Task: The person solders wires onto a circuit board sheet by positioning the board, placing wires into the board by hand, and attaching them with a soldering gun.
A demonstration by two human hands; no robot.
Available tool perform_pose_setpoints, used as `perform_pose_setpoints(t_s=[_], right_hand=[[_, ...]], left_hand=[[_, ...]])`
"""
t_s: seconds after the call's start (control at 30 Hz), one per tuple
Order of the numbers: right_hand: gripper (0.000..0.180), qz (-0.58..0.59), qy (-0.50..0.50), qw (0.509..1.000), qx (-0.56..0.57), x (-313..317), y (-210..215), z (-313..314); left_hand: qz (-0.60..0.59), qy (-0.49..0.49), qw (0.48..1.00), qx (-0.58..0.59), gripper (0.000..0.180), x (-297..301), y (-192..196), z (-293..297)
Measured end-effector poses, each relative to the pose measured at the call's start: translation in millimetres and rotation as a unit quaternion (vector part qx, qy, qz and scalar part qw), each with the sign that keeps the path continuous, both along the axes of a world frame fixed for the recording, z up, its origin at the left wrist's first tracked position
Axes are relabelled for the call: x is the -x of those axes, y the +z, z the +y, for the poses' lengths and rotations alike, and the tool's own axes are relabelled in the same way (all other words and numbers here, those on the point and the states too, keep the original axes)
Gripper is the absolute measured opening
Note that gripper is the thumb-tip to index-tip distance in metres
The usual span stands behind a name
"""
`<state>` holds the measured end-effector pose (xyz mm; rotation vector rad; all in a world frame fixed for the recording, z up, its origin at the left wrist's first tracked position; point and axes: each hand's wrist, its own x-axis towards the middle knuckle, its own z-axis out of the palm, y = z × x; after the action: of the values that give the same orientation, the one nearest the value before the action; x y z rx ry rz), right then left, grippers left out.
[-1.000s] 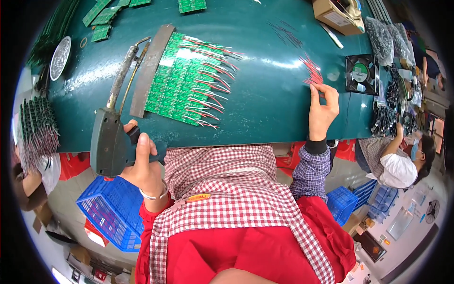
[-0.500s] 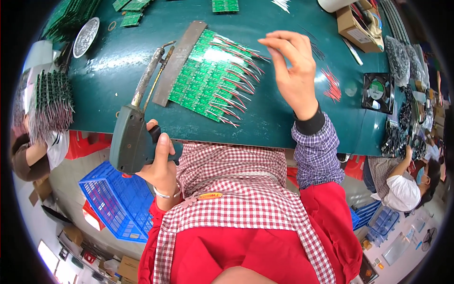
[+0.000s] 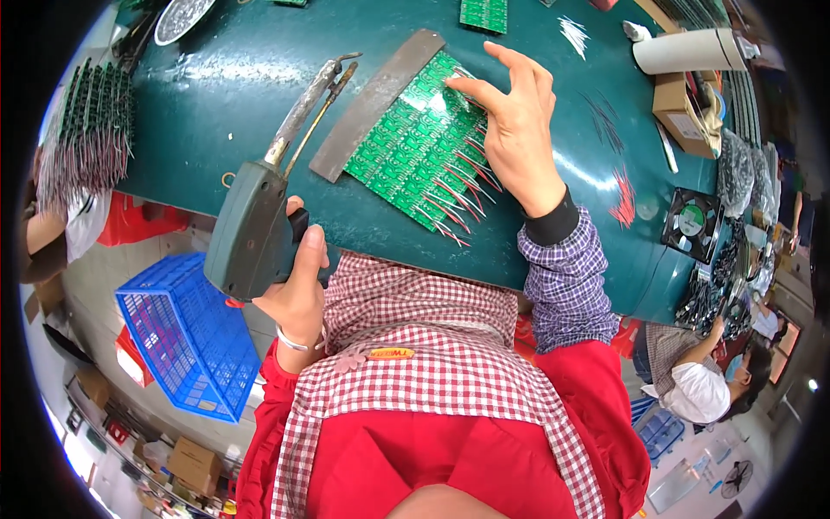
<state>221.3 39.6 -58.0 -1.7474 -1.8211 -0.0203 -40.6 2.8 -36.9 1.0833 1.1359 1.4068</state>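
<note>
My left hand (image 3: 298, 290) is wrapped round the grip of a dark green soldering gun (image 3: 251, 225). Its metal barrel and solder guide point away from me, the tip just left of a grey metal bar (image 3: 380, 104). That bar lies along the left edge of a green circuit board panel (image 3: 402, 151) on the bench. Red and white wires (image 3: 454, 195) stick out in a row from the panel's right side. Over its far right part is my right hand (image 3: 523, 125), thumb and index finger apart and nothing visible between them. It hides some of the wires.
White wires (image 3: 573, 36), dark wires (image 3: 603, 119) and red wires (image 3: 622, 201) lie in bunches on the right. A black fan (image 3: 692, 223) and a cardboard box (image 3: 687, 112) stand beyond. Wired boards (image 3: 86, 130) are stacked left. A blue crate (image 3: 186, 337) sits below the bench.
My right hand has moved left onto the panel's far right part, its thumb and index finger spreading. The view has shifted; my left hand keeps hold of the soldering gun.
</note>
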Motion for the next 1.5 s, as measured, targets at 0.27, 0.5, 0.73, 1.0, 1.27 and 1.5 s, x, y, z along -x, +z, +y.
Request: perform_pose_setpoints(t_s=[0.27,0.5,0.73,1.0,1.27,1.5], right_hand=[[0.052,-0.017,-0.012,1.000,0.019,2,-2,-1],[0.046,-0.025,-0.010,1.000,-0.006,2,-4,1],[0.045,-0.025,-0.004,1.000,-0.005,7,-1,-3],[0.040,-0.050,0.039,0.998,0.012,14,1,-6],[0.041,-0.056,0.039,0.998,0.012,14,1,-5],[0.042,-0.053,0.034,0.998,0.021,16,3,-6]], left_hand=[[0.031,0.006,0.999,0.005,0.046,1,-5,0],[0.028,-0.005,1.000,0.007,0.046,0,-6,1],[0.028,-0.004,0.999,0.015,0.044,0,-4,1],[0.031,0.001,0.999,0.014,0.043,1,-4,0],[0.031,0.003,0.999,0.010,0.043,0,-4,0],[0.051,0.006,0.998,0.038,0.049,2,-1,-1]])
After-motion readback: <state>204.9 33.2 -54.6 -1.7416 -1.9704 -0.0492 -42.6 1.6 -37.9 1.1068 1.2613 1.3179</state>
